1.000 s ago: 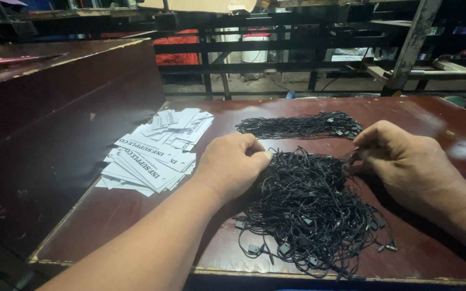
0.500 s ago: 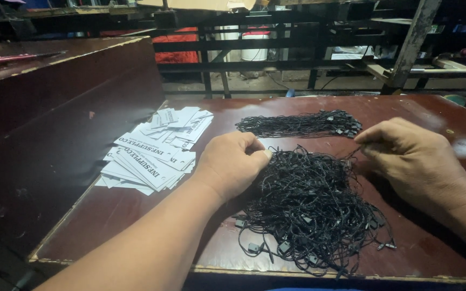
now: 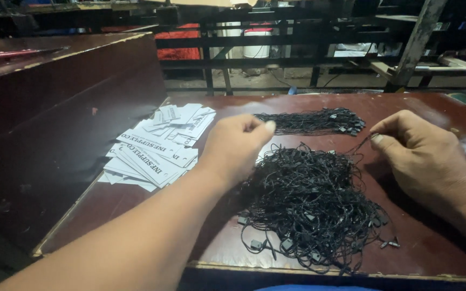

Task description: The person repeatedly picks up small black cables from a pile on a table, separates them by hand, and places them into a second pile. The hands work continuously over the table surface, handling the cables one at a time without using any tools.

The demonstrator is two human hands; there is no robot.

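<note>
Pinching a single black cord (image 3: 363, 141) between thumb and forefinger, the right hand (image 3: 424, 156) draws it clear of the tangled cord heap (image 3: 311, 202) at frame centre, while the left hand (image 3: 237, 146), fingers closed and seemingly empty, hovers beside white tags (image 3: 155, 148) at left.

Dark reddish-brown wooden table (image 3: 432, 108), raised wooden counter (image 3: 55, 108) at left, black metal railing (image 3: 276, 40) behind, dim light
</note>
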